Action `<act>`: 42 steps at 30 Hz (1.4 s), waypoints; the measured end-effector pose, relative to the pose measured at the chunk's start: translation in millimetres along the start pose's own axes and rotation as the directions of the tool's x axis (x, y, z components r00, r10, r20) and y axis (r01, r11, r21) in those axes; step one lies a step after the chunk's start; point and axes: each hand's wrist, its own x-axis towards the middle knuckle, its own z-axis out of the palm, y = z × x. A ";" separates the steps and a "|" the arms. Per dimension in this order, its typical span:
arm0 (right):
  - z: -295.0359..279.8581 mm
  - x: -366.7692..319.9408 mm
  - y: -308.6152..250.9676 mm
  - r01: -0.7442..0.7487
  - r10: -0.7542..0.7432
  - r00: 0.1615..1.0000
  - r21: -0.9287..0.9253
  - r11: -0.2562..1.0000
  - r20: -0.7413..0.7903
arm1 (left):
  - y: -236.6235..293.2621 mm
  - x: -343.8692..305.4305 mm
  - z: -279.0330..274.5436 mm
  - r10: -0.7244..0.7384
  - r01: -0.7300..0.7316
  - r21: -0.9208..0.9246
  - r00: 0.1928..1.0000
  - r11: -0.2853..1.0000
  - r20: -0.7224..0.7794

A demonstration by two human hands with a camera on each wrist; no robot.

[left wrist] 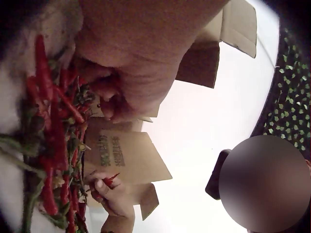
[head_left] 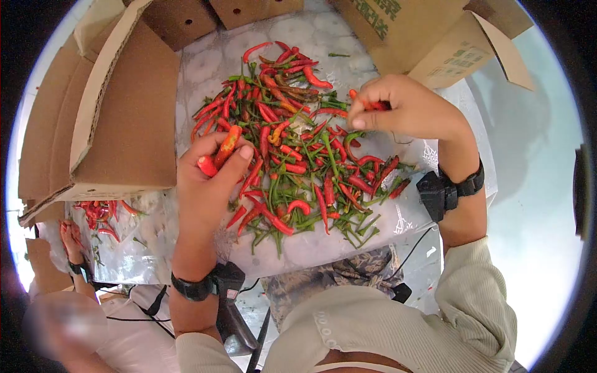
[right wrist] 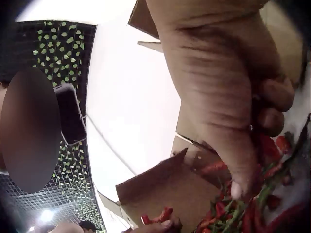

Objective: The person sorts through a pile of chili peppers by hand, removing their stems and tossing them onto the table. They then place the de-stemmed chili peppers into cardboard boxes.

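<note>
And here, left of the frame's centre, the left hand point(head_left: 204, 180) grips two red chili peppers point(head_left: 229, 145); at upper right, the right hand point(head_left: 410, 110) pinches another red chili point(head_left: 374, 105). Mid-frame sprawls the heap of chilies and green stems point(head_left: 328, 185), between a cardboard box point(head_left: 132, 118) at upper left and a printed carton point(head_left: 398, 31) at upper right.

The left hand point(head_left: 206, 188) grips with curled fingers point(head_left: 200, 148), its thumb point(head_left: 233, 171) closing in from the right; the left forearm point(head_left: 194, 252) rises beneath. Ahead and right of it, the right hand point(head_left: 410, 110) pinches leftward, wrist point(head_left: 457, 140) bent, right forearm point(head_left: 465, 230) below.
</note>
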 end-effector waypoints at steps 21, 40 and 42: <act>69.6 28.5 -39.3 0.152 -0.117 0.987 0.433 0.888 -0.106 | 10.0 -15.8 12.8 0.206 -0.202 -0.052 0.973 0.978 0.105; 70.3 19.6 -58.6 0.110 -0.071 0.988 0.305 0.946 -0.138 | -0.6 -6.8 3.0 0.351 -0.348 -0.058 0.936 0.936 0.037; 71.3 19.0 -59.8 0.203 -0.154 0.966 0.245 0.948 -0.208 | -0.3 -7.7 1.7 0.304 -0.300 -0.093 0.952 0.949 0.031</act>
